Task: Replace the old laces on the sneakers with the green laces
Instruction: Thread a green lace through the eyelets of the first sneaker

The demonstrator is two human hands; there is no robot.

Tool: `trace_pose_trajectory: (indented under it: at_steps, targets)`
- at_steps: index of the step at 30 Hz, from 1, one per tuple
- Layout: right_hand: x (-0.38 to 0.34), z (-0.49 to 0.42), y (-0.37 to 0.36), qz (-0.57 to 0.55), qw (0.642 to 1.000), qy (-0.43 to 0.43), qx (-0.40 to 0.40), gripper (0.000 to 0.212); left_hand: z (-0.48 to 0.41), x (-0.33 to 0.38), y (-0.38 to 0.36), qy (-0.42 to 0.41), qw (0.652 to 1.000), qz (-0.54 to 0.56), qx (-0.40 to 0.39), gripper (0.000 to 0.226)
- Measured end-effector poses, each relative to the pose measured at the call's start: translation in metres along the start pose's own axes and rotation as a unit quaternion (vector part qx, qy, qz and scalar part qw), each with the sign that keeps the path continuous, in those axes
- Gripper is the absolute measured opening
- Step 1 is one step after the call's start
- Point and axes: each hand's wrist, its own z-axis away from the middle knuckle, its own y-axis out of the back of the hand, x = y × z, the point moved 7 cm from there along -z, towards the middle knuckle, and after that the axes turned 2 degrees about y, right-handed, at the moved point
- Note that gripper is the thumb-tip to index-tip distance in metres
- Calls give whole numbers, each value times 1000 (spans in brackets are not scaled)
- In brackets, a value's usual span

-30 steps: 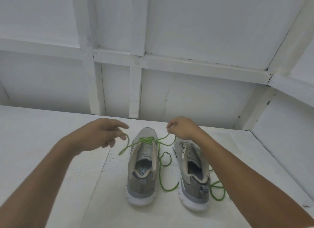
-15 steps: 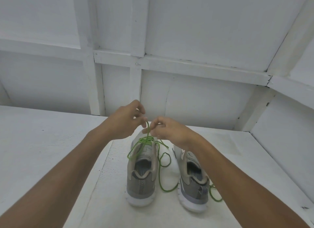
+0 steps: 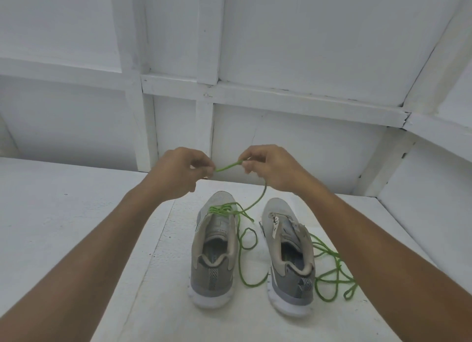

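Pinching a thin green cord lace at frame centre, left hand and right hand hold it above the grey mesh sneaker it threads. Uneven pulling may drag it back out.

Both arms extended forward, hands raised, near each other. Left hand, right hand each pinch green lace, short stretch spanning between them.

White table, white panelled wall
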Motion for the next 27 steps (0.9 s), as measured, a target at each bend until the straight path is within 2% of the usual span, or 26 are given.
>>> trace_pose_trajectory:
  at_steps: [4, 6, 8, 10, 14, 21, 25, 27]
  targets:
    - [-15, -10, 28, 111, 988, 69, 88, 19, -4, 5, -1, -7, 999, 28, 42, 6]
    - [-17, -9, 19, 221, 972, 69, 44, 30, -5, 7, -3, -6, 997, 46, 56, 9]
    - [-11, -5, -5, 263, 963, 51, -22, 38, -7, 5, -9, 3, 997, 55, 51, 15]
    - [-1, -1, -28, 189, 980, 33, -52, 30, -8, 1, -16, 6, 998, 51, 37, 18]
    - [18, 6, -48, 0, 999, -15, -38, 12, -7, -6, -26, 0, 999, 36, 18, 20]
    - [26, 13, -62, -94, 994, -30, -40, 11, -6, -21, -39, 11, 1000, 20, -1, 20]
    - [39, 12, -72, -89, 994, -59, -34, 12, -4, -33, -43, 48, 999, 3, 1, 22]
    - [50, 10, -78, -60, 994, -88, -25, 11, -3, -45, -52, 71, 996, -43, -24, 28]
